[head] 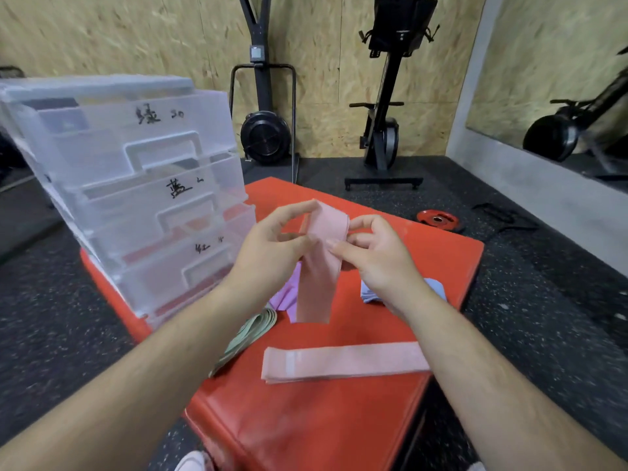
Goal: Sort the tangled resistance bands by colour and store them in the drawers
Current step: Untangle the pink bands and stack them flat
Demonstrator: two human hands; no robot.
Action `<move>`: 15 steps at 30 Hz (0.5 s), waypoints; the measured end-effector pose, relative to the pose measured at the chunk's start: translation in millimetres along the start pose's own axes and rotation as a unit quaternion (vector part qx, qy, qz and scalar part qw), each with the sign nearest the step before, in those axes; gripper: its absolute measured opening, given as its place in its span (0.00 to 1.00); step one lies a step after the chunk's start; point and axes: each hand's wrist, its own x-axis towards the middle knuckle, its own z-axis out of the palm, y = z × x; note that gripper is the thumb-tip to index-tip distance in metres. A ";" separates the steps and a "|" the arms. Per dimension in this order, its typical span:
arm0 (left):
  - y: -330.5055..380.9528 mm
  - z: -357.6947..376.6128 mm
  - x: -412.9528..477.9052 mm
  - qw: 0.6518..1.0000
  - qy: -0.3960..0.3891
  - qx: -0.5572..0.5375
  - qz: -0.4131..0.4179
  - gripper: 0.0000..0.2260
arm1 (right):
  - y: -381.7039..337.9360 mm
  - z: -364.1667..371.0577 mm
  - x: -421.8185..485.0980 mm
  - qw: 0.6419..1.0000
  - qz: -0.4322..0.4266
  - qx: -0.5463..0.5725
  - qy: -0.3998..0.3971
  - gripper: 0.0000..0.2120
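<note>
Lying nearest on the red bench (306, 419), a folded pink band (345, 362) rested flat; farther on, the left grip (272, 243) and right grip (373, 253) both pinched the top of a hanging pink band (321, 273), with the clear drawers (136, 185) beyond, left.

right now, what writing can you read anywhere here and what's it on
"绿" and blurred digits, maybe "30": top drawer.
"蓝" and a small unreadable mark: middle drawer.
"红" and a small unreadable mark: bottom drawer.
Nothing else legible.

Blue band (437, 287) partly behind right hand (377, 263)
</note>
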 end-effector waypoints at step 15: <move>-37.9 8.8 -27.1 0.998 -0.030 -0.030 -0.036 0.03 | -4.3 -12.5 -42.0 0.991 0.090 -0.058 -0.083 0.11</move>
